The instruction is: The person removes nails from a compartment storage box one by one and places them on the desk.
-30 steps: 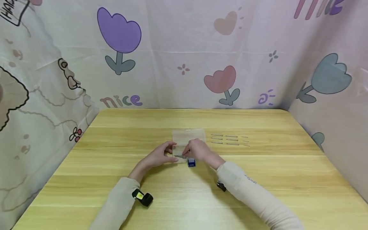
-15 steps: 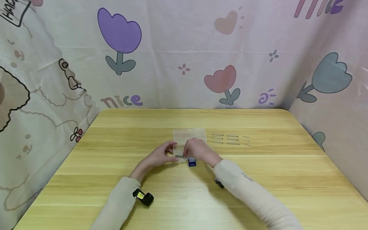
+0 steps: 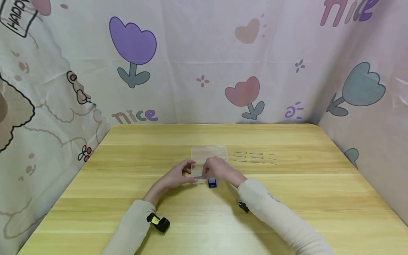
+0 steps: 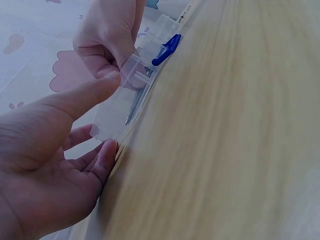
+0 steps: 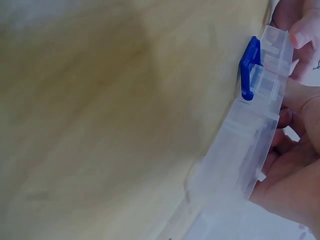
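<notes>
A clear plastic box (image 3: 197, 170) lies with its lid (image 3: 207, 153) folded back. My left hand (image 3: 176, 176) grips the box's left end, thumb on the front wall and fingers behind, as the left wrist view shows. My right hand (image 3: 218, 168) reaches into the box from above with curled fingers, pinching the end of a thin metal nail (image 4: 134, 107) that lies along the front wall; its fingertips show only through the plastic. A blue latch (image 3: 211, 183) hangs from the front of the box, also seen in the right wrist view.
Right of the box, several thin metal nails (image 3: 256, 157) lie in neat rows on the wooden table (image 3: 287, 198), with short thin pins (image 3: 272, 159) beyond them. A patterned cloth (image 3: 185, 99) hangs behind the table.
The nail at my right fingertips has settled lower against the box's front wall, and the right hand has shifted slightly left. My left hand stays at the box. The head view has tilted slightly.
</notes>
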Tool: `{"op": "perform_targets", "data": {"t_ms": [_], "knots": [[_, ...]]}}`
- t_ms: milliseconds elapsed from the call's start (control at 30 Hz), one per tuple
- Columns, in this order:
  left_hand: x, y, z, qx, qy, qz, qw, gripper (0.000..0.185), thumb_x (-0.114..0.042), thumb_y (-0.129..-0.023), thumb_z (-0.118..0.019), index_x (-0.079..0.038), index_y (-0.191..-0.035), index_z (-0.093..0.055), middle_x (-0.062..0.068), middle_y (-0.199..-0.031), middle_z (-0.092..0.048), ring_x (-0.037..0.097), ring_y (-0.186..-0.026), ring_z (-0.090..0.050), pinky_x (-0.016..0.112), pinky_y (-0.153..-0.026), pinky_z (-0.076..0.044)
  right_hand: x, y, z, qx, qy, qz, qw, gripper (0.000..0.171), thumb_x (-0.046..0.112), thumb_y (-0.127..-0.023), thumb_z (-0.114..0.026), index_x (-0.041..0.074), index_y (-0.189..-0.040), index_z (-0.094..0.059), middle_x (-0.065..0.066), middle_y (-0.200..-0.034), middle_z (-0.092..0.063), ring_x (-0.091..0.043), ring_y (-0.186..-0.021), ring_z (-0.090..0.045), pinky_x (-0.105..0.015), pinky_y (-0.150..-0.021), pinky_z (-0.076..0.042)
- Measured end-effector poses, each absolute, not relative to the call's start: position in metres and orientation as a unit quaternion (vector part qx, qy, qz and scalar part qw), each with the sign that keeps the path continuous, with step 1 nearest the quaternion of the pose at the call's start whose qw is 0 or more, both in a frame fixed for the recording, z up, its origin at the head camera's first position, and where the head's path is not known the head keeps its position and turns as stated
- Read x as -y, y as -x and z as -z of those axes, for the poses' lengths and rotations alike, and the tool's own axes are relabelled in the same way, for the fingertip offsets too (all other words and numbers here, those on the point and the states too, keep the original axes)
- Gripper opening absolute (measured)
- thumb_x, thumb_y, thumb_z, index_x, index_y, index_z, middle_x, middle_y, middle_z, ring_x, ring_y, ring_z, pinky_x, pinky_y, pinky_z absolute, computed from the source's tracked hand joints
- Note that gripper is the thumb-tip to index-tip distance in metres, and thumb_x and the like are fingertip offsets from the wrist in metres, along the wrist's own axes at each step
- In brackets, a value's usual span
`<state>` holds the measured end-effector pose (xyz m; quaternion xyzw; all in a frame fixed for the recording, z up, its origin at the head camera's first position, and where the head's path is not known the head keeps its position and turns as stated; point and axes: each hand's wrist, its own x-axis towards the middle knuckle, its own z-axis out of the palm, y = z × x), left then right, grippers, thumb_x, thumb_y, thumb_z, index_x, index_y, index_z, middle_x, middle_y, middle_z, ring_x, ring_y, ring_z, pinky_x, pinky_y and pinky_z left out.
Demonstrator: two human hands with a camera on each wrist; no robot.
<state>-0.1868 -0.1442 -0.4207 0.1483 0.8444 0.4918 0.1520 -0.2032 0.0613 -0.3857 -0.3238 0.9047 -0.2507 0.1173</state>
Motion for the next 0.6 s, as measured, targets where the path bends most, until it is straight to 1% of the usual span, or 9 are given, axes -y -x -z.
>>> {"op": "perform_targets", "data": {"t_ms": [167,367,600], "knots": [[0.1442,0.1851,0.4203,-0.842,-0.146,-0.495,0.154,0.067,-0.018,-0.083,-0.078,-0.003,-0.139,-0.045,0.009,-0.125,-0.051,0.022,-0.104,-0.049,0.035,-0.084,-0.043,-0.0638,0.2052,0.3882,-0.895,0.349,0.254,0.112,0.007,0.006,-0.083,-0.075,0.009,-0.077,-0.074,0.005,-0.071,-0.067,-0.006,-0.062,-0.057,-0.023,-0.063,-0.048],[0.1442,0.184,0.4203,-0.843,-0.147,-0.494,0.152,0.067,-0.018,-0.082,-0.079,-0.002,-0.139,-0.045,0.011,-0.125,-0.051,0.023,-0.106,-0.049,0.034,-0.084,-0.043,-0.0664,0.2064,0.3899,-0.89,0.373,0.243,0.094,0.006,0.006,-0.083,-0.074,0.008,-0.078,-0.073,0.006,-0.074,-0.063,-0.007,-0.066,-0.055,-0.024,-0.067,-0.047],[0.1434,0.1838,0.4209,-0.84,-0.153,-0.496,0.155,0.067,-0.018,-0.083,-0.078,-0.001,-0.139,-0.045,0.012,-0.127,-0.051,0.024,-0.107,-0.049,0.035,-0.085,-0.043,-0.0682,0.2056,0.3911,-0.89,0.377,0.238,0.091,0.006,0.009,-0.084,-0.075,0.01,-0.078,-0.073,0.007,-0.076,-0.063,-0.008,-0.07,-0.057,-0.025,-0.07,-0.048]]}}
